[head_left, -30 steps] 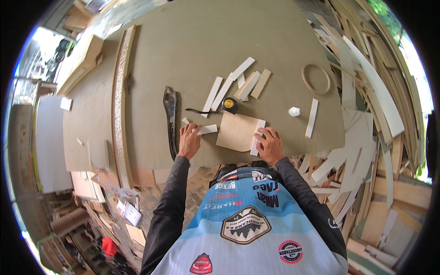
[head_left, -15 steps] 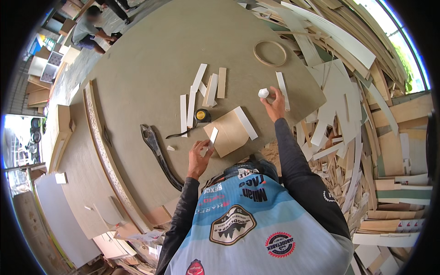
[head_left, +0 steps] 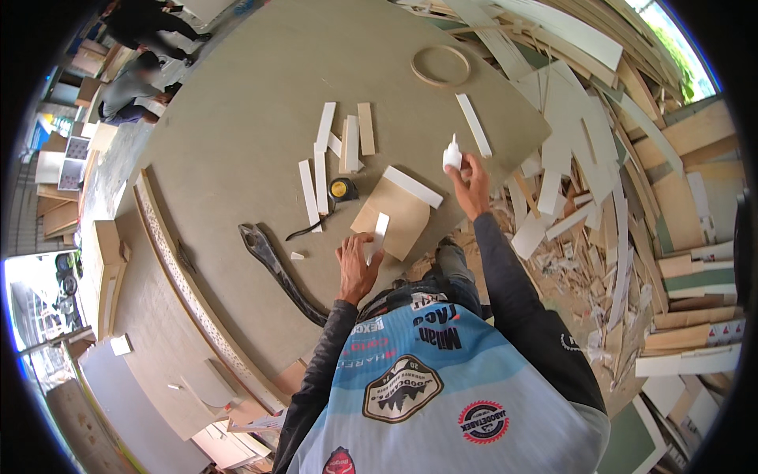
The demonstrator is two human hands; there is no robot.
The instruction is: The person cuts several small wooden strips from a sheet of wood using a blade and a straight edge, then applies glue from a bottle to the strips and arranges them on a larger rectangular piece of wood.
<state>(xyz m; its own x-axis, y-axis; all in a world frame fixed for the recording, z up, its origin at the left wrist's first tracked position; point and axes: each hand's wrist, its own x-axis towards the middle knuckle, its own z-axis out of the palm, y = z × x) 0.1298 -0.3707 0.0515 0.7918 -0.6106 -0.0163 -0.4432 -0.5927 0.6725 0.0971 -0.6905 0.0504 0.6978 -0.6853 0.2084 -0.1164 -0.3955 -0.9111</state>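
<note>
My right hand is closed around a small white squeeze bottle, held upright above the table with its thin nozzle pointing up. In my left hand is a short white strip, pinched between thumb and fingers beside a light brown board. Along that board's far right edge sits another white strip. Left of the board lies a black and yellow tape measure with a dark strap. A small white cone-shaped piece rests near my left hand.
Several white and brown strips lie beyond the tape measure. A dark curved bar with a notched head is at left. Farther off are a wooden ring and a white strip. Wood offcuts pile up at right; two people are at far left.
The bottle has turned from nozzle hidden to nozzle up in my right hand. My left hand has shifted slightly right with its strip. The whole view has shifted a little.
</note>
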